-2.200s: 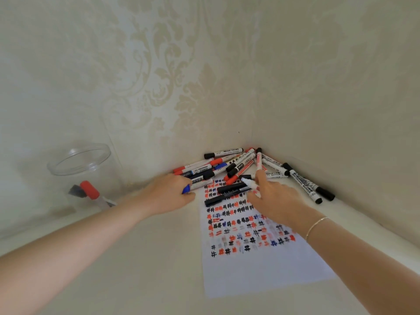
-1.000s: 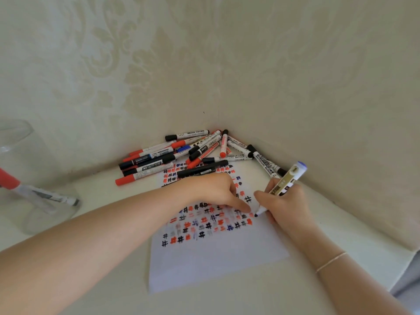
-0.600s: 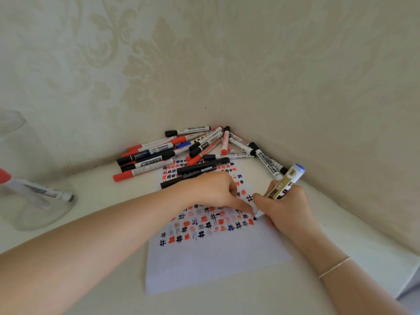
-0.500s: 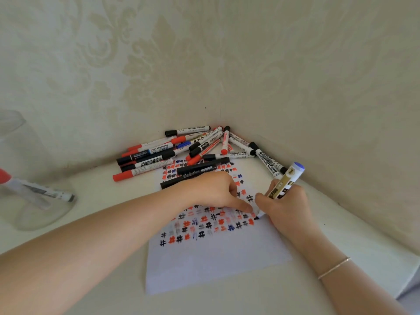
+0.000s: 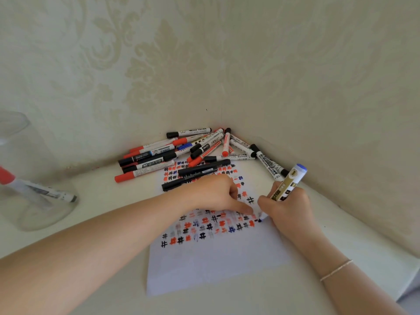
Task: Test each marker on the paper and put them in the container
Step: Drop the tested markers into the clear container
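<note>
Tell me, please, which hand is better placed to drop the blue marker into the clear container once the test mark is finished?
Probably the left hand: the container stands on its side, though the right hand grips the blue marker, so a handover is needed.

markers (image 5: 195,151) behind paper (image 5: 213,258), container (image 5: 34,178) perhaps leftmost

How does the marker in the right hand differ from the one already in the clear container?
The blue marker stands tilted in the right hand, tip on the paper; the red-capped marker leans inside the clear container, held by nothing. The blue marker is uncapped, its cap on its rear end; the red-capped marker has its cap at its upper end. Both have white barrels.
</note>
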`<act>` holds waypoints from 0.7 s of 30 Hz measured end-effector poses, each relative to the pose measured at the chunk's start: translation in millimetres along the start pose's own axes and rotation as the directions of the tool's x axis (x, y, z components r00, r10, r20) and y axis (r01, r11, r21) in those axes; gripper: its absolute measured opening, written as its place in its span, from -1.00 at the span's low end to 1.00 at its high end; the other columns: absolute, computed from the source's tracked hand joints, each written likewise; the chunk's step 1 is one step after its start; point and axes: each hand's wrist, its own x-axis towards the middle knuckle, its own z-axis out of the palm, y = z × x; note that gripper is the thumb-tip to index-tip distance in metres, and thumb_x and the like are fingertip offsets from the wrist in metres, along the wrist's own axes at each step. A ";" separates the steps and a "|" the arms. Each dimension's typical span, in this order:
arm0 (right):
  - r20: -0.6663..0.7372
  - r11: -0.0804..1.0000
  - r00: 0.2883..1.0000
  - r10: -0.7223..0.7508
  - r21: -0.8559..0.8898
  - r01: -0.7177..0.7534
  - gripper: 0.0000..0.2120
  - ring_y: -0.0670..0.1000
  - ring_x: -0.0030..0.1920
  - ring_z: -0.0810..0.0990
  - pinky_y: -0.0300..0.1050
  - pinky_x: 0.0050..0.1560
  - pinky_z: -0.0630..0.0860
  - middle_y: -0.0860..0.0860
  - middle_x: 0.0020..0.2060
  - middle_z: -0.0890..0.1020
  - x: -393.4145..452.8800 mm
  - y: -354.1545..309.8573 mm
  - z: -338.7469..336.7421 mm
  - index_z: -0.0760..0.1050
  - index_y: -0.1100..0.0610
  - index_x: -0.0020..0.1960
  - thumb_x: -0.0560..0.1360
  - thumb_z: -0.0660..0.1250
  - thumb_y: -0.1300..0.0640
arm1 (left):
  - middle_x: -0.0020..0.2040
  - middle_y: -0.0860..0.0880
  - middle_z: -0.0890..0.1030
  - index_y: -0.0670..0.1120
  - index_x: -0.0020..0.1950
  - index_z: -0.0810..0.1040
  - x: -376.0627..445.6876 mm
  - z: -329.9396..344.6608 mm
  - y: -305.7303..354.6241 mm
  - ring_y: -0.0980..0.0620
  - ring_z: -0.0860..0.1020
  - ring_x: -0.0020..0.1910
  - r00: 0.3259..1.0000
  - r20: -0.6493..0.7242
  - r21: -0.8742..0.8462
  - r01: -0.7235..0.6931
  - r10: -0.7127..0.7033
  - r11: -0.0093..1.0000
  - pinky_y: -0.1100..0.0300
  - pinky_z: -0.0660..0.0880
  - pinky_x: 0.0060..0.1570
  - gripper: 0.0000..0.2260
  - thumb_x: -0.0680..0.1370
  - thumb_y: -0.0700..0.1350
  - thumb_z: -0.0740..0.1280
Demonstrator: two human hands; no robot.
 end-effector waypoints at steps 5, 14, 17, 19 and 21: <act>0.035 1.000 0.999 0.015 -0.007 -0.014 -0.75 -0.05 -0.64 0.33 -0.26 -0.58 0.28 0.10 -0.54 0.43 -0.7 -0.1 2.1 0.32 0.21 -0.37 0.37 0.38 0.29 | -0.40 -0.02 0.44 -0.08 -0.25 0.53 -0.6 -0.2 0.8 0.07 0.36 -0.40 1.000 0.003 -0.006 0.006 -0.006 1.000 0.16 0.30 -0.34 -0.56 0.35 0.32 0.41; 0.009 1.000 1.000 -0.026 0.003 0.026 -0.71 0.03 -0.58 0.31 -0.19 -0.50 0.27 0.08 -0.55 0.39 -0.9 0.2 1.5 0.28 0.18 -0.41 0.36 0.36 0.32 | -0.44 0.03 0.40 -0.04 -0.33 0.47 -1.1 -0.9 1.6 0.09 0.35 -0.42 1.000 0.001 0.010 -0.006 0.006 1.000 0.17 0.28 -0.35 -0.58 0.37 0.31 0.40; 0.034 0.999 0.998 -0.048 -0.022 0.049 -0.70 0.02 -0.48 0.20 -0.18 -0.47 0.16 0.03 -0.55 0.29 -0.2 2.2 2.1 0.23 0.18 -0.41 0.34 0.33 0.36 | -0.43 0.02 0.42 -0.06 -0.30 0.48 -2.7 -1.2 2.3 0.08 0.35 -0.40 1.000 0.001 -0.003 -0.012 0.012 1.000 0.18 0.29 -0.35 -0.58 0.38 0.29 0.40; 0.045 0.999 0.998 -0.053 -0.004 0.053 -0.74 0.02 -0.48 0.23 -0.19 -0.47 0.18 0.06 -0.54 0.32 0.0 2.3 -0.1 0.29 0.21 -0.38 0.35 0.34 0.37 | -0.42 0.01 0.42 -0.06 -0.29 0.49 -4.1 -1.2 2.9 0.07 0.36 -0.39 1.000 0.002 -0.009 -0.011 0.011 1.000 0.19 0.29 -0.36 -0.58 0.38 0.29 0.40; 0.028 0.994 0.999 -0.036 0.105 0.033 -0.75 0.00 -0.54 0.28 -0.24 -0.53 0.24 0.12 -0.50 0.37 0.2 0.3 -4.0 0.35 0.24 -0.34 0.39 0.41 0.32 | -0.42 0.02 0.43 -0.07 -0.28 0.50 -5.9 -1.1 4.4 0.08 0.37 -0.40 1.000 0.007 -0.009 -0.013 0.013 1.000 0.20 0.29 -0.36 -0.58 0.39 0.29 0.40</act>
